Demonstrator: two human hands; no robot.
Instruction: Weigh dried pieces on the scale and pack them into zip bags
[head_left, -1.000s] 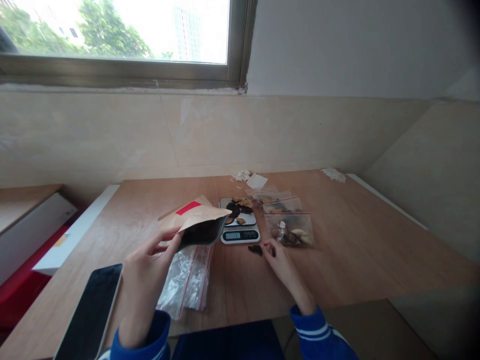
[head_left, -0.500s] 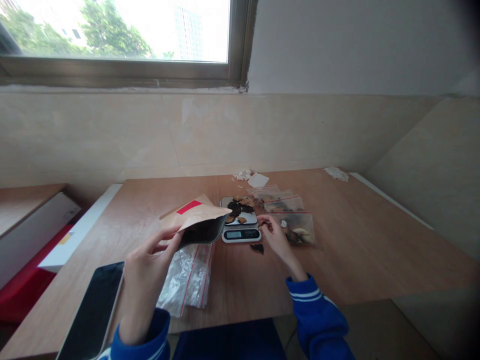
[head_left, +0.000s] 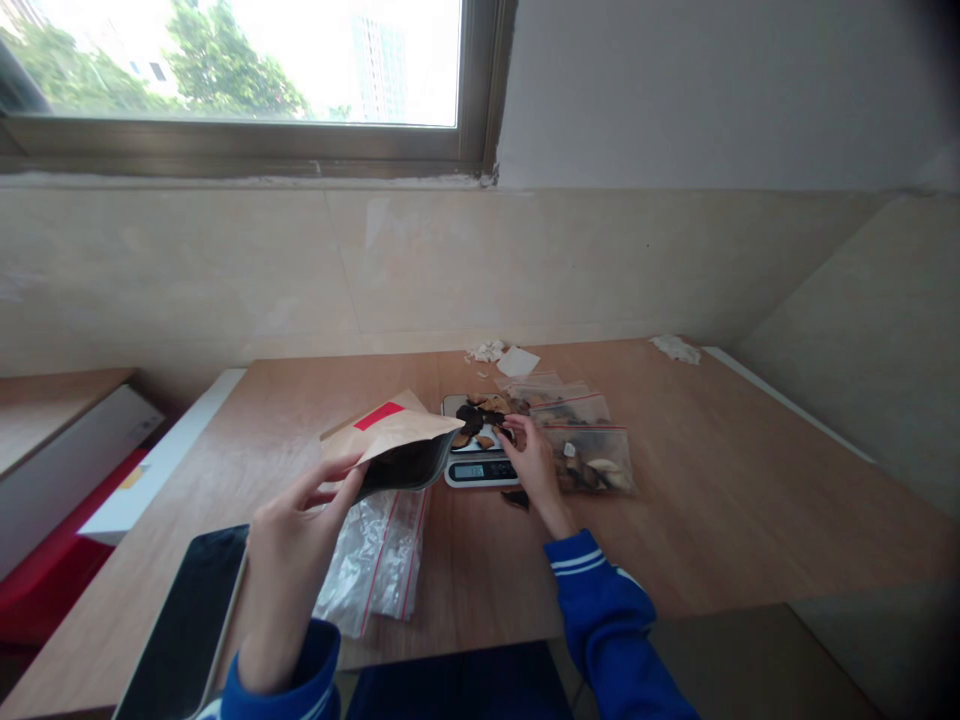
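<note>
My left hand (head_left: 304, 525) grips a brown kraft paper pouch (head_left: 409, 428) by its near edge. The pouch lies tilted, its dark mouth gaping toward the right and a red patch on its face. On the white digital scale (head_left: 457, 473) rests a small heap of dark and tan dried slices (head_left: 474, 415). Over the scale's right side, my right hand (head_left: 534, 465) pinches what looks like a brown dried slice, mostly hidden by the fingers. One dark slice (head_left: 516, 499) lies on the table just in front of the scale, partly beneath the right hand.
Filled zip bags (head_left: 600, 465) of dried pieces lie right of the scale. Flat clear zip bags (head_left: 367, 560) sit below the pouch, and a dark-screened phone or tablet (head_left: 184, 615) at the left. Behind the scale are white scraps (head_left: 487, 351) and a paper square (head_left: 517, 361).
My right hand has moved left and slightly up, from beside the scale's right edge to over its platform. The left hand and the pouch have stayed nearly still.
</note>
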